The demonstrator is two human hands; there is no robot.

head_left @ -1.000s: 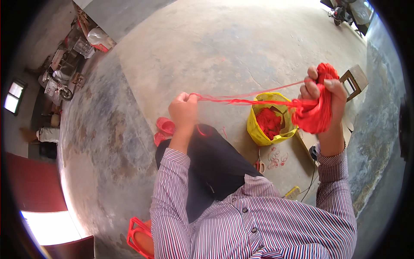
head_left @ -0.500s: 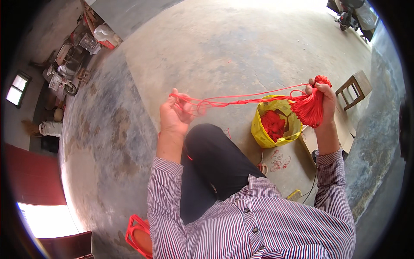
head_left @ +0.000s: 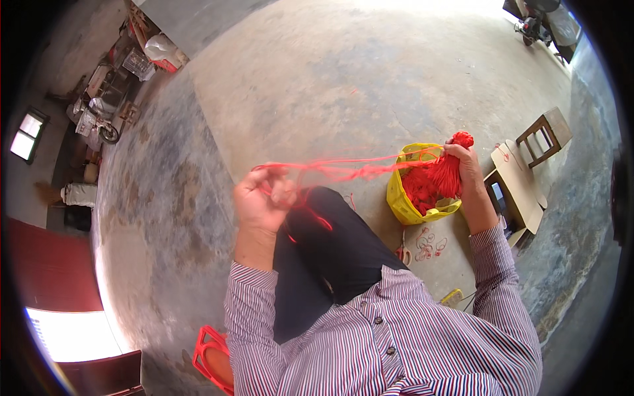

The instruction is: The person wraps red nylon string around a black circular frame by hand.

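Observation:
My right hand [head_left: 467, 166] grips a bundle of red thread [head_left: 449, 173] that hangs like a tassel over a yellow bag [head_left: 401, 200] full of more red thread. Several red strands [head_left: 350, 168] stretch from that bundle leftward to my left hand [head_left: 263, 198], which pinches their loose ends above my dark-trousered knee [head_left: 330, 231]. The strands are blurred between the hands.
A cardboard box [head_left: 512, 181] and a small wooden stool [head_left: 545, 135] stand right of the bag. Red thread scraps and scissors [head_left: 422, 245] lie on the concrete floor. A red plastic stool [head_left: 211, 360] sits under me. Clutter and a cart [head_left: 99, 122] lie far left; a motorbike [head_left: 541, 20] far right.
My right hand has lowered the red bundle toward the yellow bag. My left hand has drawn nearer to my knee, still holding the strand ends.

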